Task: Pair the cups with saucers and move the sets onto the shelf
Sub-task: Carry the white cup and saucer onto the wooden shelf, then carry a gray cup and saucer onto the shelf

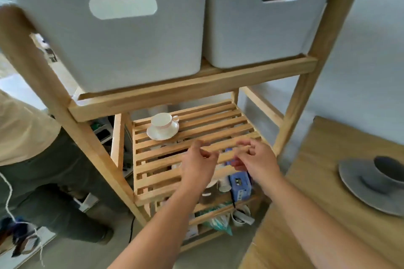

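A white cup stands on a white saucer at the back left of the slatted middle shelf of a wooden rack. On the wooden table at the right, a grey cup sits on a grey saucer. My left hand and my right hand hover side by side over the front of the middle shelf. Both hold nothing and their fingers are loosely curled and apart.
Two grey storage bins fill the rack's top shelf. Paper cups, a blue box and packets crowd the lower shelves. Another person stands at the left of the rack. The wooden table is at the right.
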